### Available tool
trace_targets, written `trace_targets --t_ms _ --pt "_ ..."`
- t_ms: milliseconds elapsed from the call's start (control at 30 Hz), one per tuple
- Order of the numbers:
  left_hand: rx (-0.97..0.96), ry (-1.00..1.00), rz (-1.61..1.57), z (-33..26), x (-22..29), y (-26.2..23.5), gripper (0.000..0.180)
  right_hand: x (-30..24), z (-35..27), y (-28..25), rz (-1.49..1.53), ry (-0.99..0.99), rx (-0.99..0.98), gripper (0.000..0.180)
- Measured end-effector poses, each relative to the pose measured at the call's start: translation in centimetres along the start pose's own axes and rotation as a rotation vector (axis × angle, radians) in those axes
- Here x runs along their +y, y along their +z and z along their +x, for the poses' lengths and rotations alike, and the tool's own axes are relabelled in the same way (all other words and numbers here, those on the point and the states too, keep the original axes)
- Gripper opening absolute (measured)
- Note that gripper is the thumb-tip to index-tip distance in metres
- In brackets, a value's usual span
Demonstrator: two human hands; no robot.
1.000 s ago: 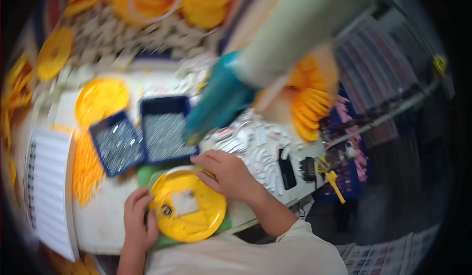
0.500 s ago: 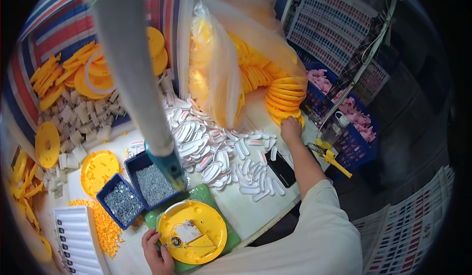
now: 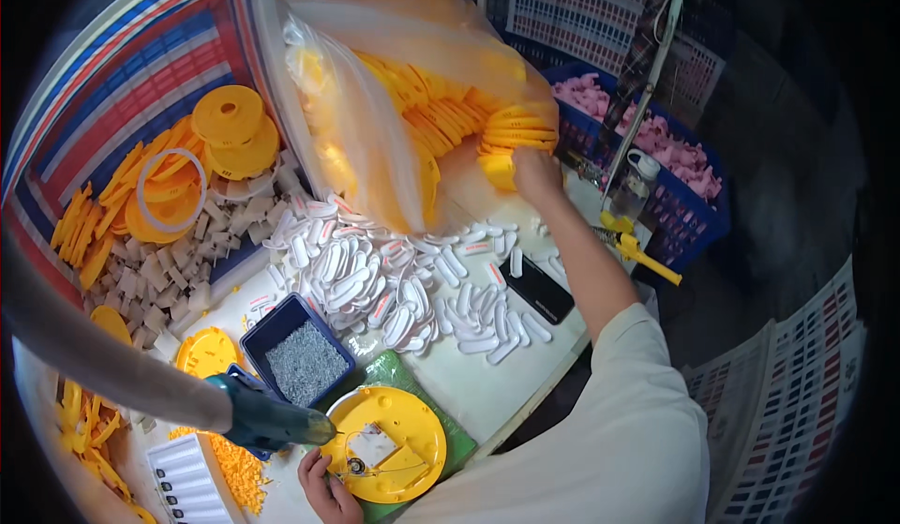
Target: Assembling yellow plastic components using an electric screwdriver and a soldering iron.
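Note:
My right hand reaches far forward, its fingers closed on a yellow plastic disc at the near end of a row of such discs by the mouth of a clear plastic bag. The fingertips are partly hidden. At the near edge my left hand has curled fingers against the rim of a round yellow housing. Inside that housing are a white block, a small round dark part and thin wires. It lies on a green pad. A teal-ended tool on a grey tube hangs over its left edge.
Many white oval plastic pieces cover the table's middle, beside a black phone. Blue bins hold small metal parts. Left are yellow discs and white blocks. Blue baskets with pink pieces stand right.
The view has turned. The hanging tool now slants in from the left, its tip at the housing. My right hand has shifted along the disc row's near end; my left stays by the housing.

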State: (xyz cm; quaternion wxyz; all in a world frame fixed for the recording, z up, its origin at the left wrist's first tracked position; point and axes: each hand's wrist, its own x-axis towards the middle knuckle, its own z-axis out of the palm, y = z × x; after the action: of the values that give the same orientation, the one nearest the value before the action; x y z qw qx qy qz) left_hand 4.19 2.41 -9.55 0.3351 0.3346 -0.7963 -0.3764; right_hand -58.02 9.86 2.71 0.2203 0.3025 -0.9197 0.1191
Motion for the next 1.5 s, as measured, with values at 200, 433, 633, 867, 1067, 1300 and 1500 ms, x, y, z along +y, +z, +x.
trace_targets --t_ms 200,433,633,867,1067,1300,1500 --pt "-0.001 0.000 -0.022 0.5 0.5 1.5 0.036 3.4 0.9 -1.2 0.596 0.041 0.245 0.026" --pt "0.049 -0.044 0.006 0.2 0.5 -0.4 0.036 -0.1 -4.9 -6.7 2.450 -0.478 -0.087 0.037" --pt "0.033 0.039 -0.073 2.7 6.0 -3.5 0.042 -13.9 -16.7 -13.1 2.277 -0.735 -0.135 0.049" --pt "-0.268 -0.560 -1.001 2.2 11.0 -3.3 0.058 -25.0 -22.2 -12.4 2.351 -1.074 -0.520 0.051" --pt "0.378 -0.307 -0.830 0.6 7.9 -6.7 0.045 -23.0 -27.0 -10.5 1.659 -0.525 -0.923 0.069" --pt "0.201 0.223 -0.381 6.9 3.7 -10.5 0.038 -18.4 -27.1 -9.9 1.559 -0.196 -1.065 0.057" --pt "0.080 0.195 0.301 26.0 -0.1 -13.1 0.033 -17.1 -26.7 -11.1 1.351 -0.450 -1.033 0.055"
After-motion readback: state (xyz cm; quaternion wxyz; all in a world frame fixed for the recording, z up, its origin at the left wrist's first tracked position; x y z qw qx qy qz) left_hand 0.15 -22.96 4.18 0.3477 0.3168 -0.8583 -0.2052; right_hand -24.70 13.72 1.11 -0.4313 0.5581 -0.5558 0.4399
